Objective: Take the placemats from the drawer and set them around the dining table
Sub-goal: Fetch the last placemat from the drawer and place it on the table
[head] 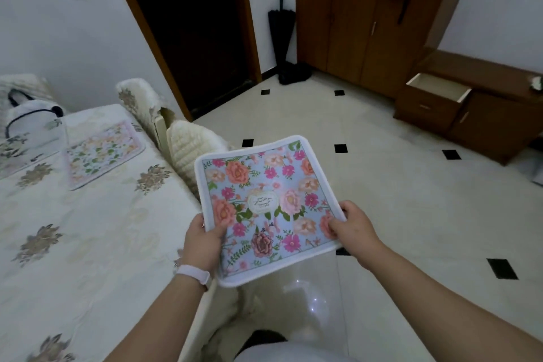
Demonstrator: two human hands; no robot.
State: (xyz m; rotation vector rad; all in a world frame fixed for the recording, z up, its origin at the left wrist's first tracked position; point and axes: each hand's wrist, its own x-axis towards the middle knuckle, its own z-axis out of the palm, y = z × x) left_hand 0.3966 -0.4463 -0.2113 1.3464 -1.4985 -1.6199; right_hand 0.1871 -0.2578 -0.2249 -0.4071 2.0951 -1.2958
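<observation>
Placemat (266,182) in left hand (205,241), right hand (356,229); seemingly 2nd placemat (102,153) leftward.

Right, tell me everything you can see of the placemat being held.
The placemat is roughly square with rounded corners and a white border. Its pale blue face is printed with pink, coral and magenta flowers and green leaves, with a cream oval label at the centre whose script is too small to read. It looks soft and slightly bowed. It is held face up above the tiled floor. The left hand grips its left edge and the right hand its right edge, thumbs on top.
</observation>
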